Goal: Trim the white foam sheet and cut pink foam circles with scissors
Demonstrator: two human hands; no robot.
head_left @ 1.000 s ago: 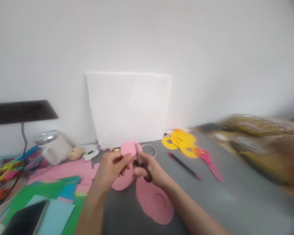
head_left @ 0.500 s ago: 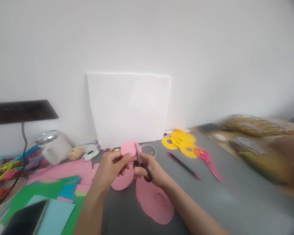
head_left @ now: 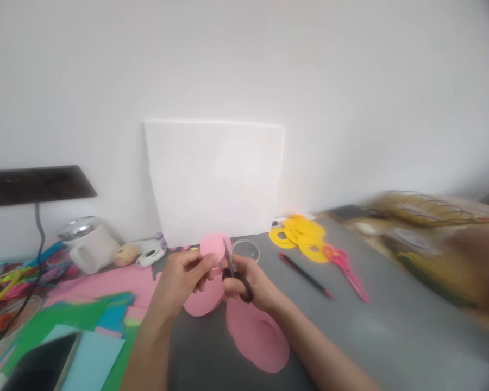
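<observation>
Between thumb and fingers, my left hand [head_left: 189, 276] pinches a round piece of pink paper [head_left: 214, 245], held up in front of the white board. My right hand [head_left: 250, 279] grips black-handled scissors [head_left: 244, 288], their blades pointing up along the right edge of that paper. Below my left hand lies a larger pink paper disc [head_left: 204, 298]. Several pink paper rings [head_left: 258, 342] are stacked on the grey table under my right forearm. A clear ring-shaped item [head_left: 249, 248] rests just behind my right hand.
Yellow paper rings [head_left: 305, 233], a black pencil [head_left: 307, 276] and pink scissors [head_left: 346, 271] lie to the right. Coloured sheets [head_left: 93, 353] and a phone [head_left: 41, 364] are at left, with a white mug [head_left: 92, 250] behind. A white board [head_left: 215, 179] leans against the wall.
The pink round piece and my left hand have shifted very slightly left. The scissors stay at the paper's right edge, with little other movement.
</observation>
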